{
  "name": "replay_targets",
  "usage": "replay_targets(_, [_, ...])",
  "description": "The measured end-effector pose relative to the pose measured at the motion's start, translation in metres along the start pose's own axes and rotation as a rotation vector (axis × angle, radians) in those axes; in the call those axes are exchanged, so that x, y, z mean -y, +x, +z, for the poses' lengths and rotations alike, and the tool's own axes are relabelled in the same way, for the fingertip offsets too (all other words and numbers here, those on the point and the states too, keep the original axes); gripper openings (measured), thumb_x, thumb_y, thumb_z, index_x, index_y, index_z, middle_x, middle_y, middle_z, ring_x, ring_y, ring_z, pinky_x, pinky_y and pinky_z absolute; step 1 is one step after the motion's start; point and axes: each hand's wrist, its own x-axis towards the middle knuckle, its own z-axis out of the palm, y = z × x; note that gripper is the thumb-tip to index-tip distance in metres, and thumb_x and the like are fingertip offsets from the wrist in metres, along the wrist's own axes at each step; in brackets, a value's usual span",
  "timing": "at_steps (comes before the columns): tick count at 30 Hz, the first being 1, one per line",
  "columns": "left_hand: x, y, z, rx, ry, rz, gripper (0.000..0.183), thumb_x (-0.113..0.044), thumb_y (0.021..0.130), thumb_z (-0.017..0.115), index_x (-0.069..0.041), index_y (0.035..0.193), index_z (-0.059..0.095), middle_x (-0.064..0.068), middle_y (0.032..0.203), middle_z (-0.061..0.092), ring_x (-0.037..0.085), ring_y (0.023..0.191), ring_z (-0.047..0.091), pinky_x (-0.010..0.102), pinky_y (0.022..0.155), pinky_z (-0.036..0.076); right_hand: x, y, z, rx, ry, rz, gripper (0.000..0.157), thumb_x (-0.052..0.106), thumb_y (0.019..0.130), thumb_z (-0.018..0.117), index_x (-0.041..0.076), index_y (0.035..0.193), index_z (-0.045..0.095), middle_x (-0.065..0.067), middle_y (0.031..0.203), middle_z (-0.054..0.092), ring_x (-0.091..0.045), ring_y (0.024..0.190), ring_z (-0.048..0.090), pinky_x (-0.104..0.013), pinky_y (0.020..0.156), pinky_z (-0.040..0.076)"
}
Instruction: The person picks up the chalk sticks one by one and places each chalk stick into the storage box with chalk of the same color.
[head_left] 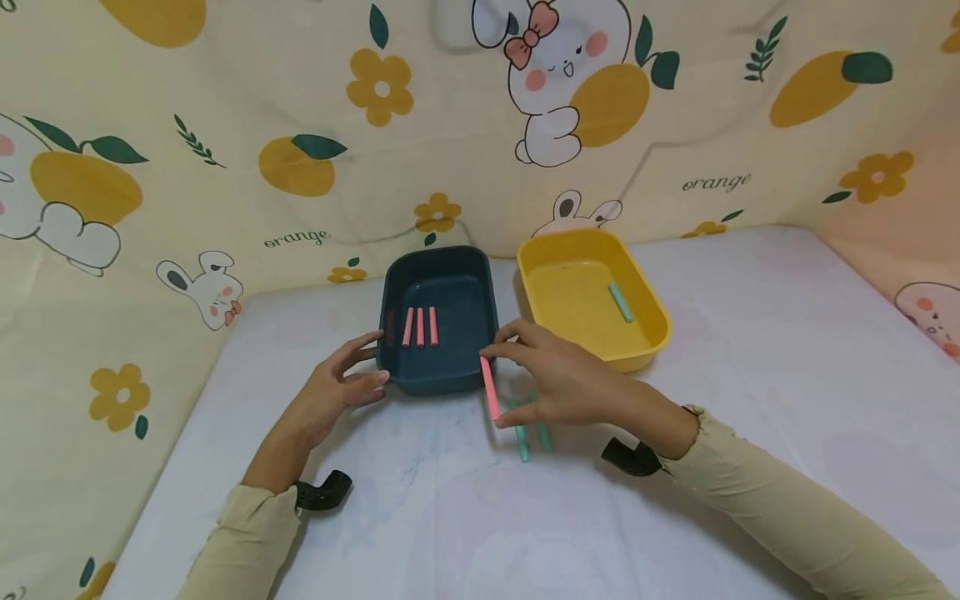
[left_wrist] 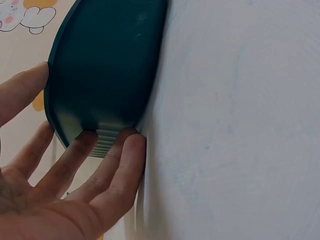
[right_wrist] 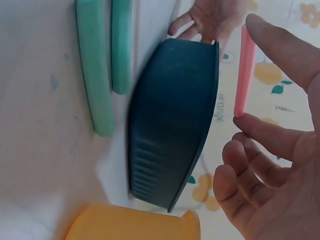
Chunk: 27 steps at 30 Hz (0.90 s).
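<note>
A dark teal tray (head_left: 438,367) stands at the table's middle with three pink sticks (head_left: 420,326) lying side by side in it. My left hand (head_left: 369,360) rests at its front left corner, straight fingers (left_wrist: 115,160) pressed against the outer wall. My right hand (head_left: 495,348) pinches another pink stick (head_left: 489,387) just off the tray's front right corner; in the right wrist view this pink stick (right_wrist: 245,75) hangs between fingertip and thumb. Two teal sticks (head_left: 522,437) lie on the table under that hand, and the same teal sticks (right_wrist: 95,75) appear beside the tray (right_wrist: 170,125).
A yellow tray (head_left: 645,333) stands right of the dark one and holds one teal stick (head_left: 620,302). The white table (head_left: 450,517) is bounded behind and on both sides by a printed cloth backdrop (head_left: 300,125).
</note>
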Motion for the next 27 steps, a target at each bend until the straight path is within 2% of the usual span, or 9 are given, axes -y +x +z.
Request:
replay_targets(7, [0.001, 0.0, 0.0, -0.007, -0.001, 0.004, 0.076, -0.026, 0.093, 0.071, -0.026, 0.156, 0.03, 0.014, 0.158, 0.032, 0.037, 0.134, 0.05, 0.043, 0.101, 0.052, 0.0, 0.008, -0.004, 0.002, -0.006, 0.023, 0.082, 0.055, 0.071, 0.085, 0.026, 0.141, 0.054, 0.001, 0.143, 0.045, -0.018, 0.117, 0.054, -0.037, 0.096, 0.055])
replay_targets(14, [0.002, 0.001, 0.0, -0.001, -0.001, 0.02, 0.075, -0.025, 0.093, 0.071, -0.026, 0.156, 0.03, 0.014, 0.158, 0.033, 0.038, 0.135, 0.049, 0.042, 0.101, 0.053, -0.001, 0.021, -0.011, 0.006, 0.009, 0.036, 0.081, 0.055, 0.071, 0.085, 0.025, 0.14, 0.056, -0.001, 0.141, 0.047, -0.019, 0.125, 0.048, -0.039, 0.102, 0.052])
replay_targets(27, [0.0, 0.0, 0.001, -0.003, -0.005, 0.023, 0.073, -0.023, 0.094, 0.07, -0.025, 0.156, 0.031, 0.015, 0.157, 0.033, 0.037, 0.134, 0.05, 0.042, 0.102, 0.053, -0.007, 0.048, -0.017, 0.035, -0.002, 0.007, 0.081, 0.055, 0.073, 0.084, 0.021, 0.141, 0.056, -0.004, 0.14, 0.048, -0.021, 0.124, 0.047, -0.038, 0.104, 0.05])
